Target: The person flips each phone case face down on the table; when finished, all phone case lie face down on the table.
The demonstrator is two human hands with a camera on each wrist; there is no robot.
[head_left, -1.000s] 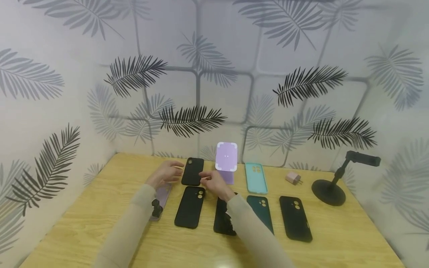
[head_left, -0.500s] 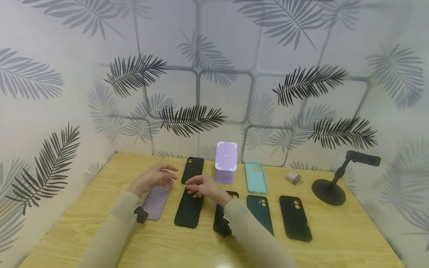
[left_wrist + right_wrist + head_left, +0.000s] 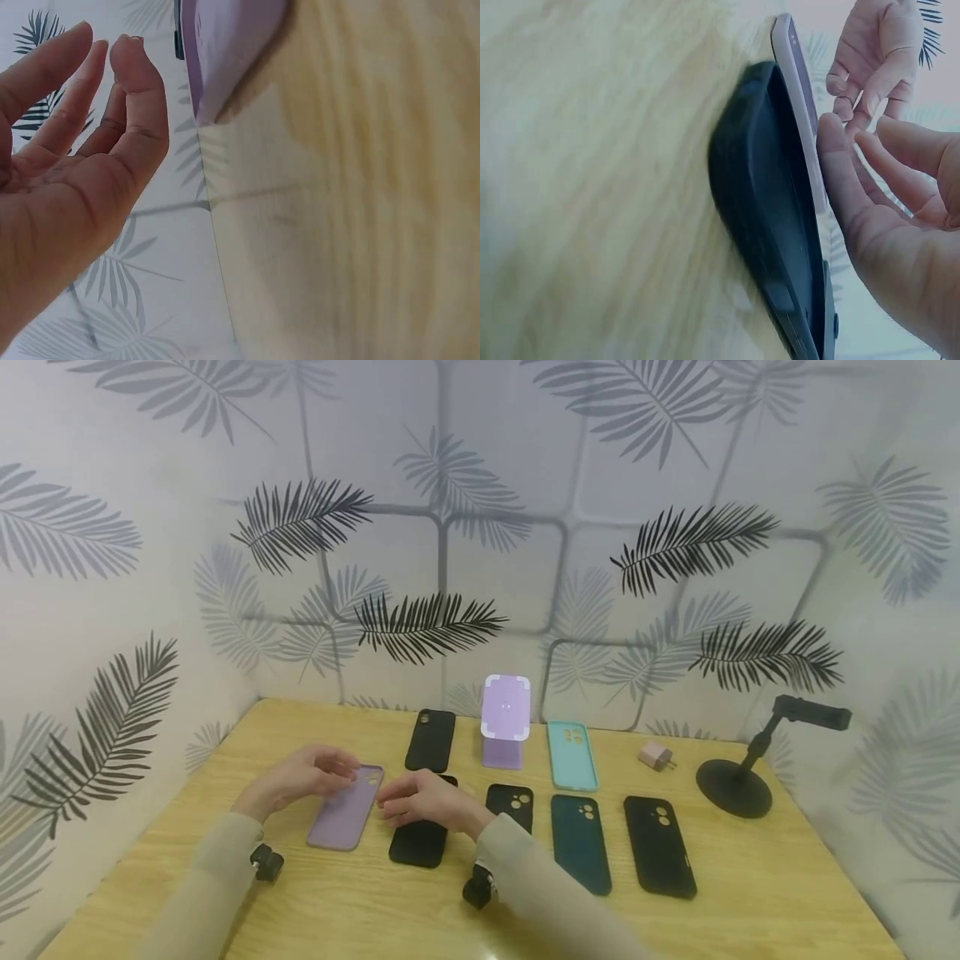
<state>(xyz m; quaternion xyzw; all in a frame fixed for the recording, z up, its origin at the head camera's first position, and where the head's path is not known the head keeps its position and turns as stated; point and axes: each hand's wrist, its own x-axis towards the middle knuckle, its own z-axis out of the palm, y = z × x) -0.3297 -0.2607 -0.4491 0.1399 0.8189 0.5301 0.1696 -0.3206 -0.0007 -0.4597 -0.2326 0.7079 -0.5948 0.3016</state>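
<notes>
In the head view, my left hand (image 3: 303,779) hovers over the left side of a lilac phone case (image 3: 339,821), with its fingers loosely bent and nothing in them. My right hand (image 3: 435,800) hangs above a black phone case (image 3: 417,847) and covers its upper part; its fingertips point toward the lilac case. From the right wrist, a gap shows between my relaxed fingers and the black case (image 3: 772,202), whose hollow side faces up. The left wrist view catches my left hand (image 3: 97,157) apart from the lilac case (image 3: 232,45).
Another black case (image 3: 431,741) lies behind. A purple phone stand (image 3: 506,714) and a mint case (image 3: 573,757) are at the back. To the right are a black case (image 3: 512,802), a teal case (image 3: 582,845), another black case (image 3: 660,847), a charger plug (image 3: 656,756) and a black stand (image 3: 737,789).
Both hands have moved left and toward the front, away from the rear black case, to above the lilac case and the front black case. The cases have stayed in place.
</notes>
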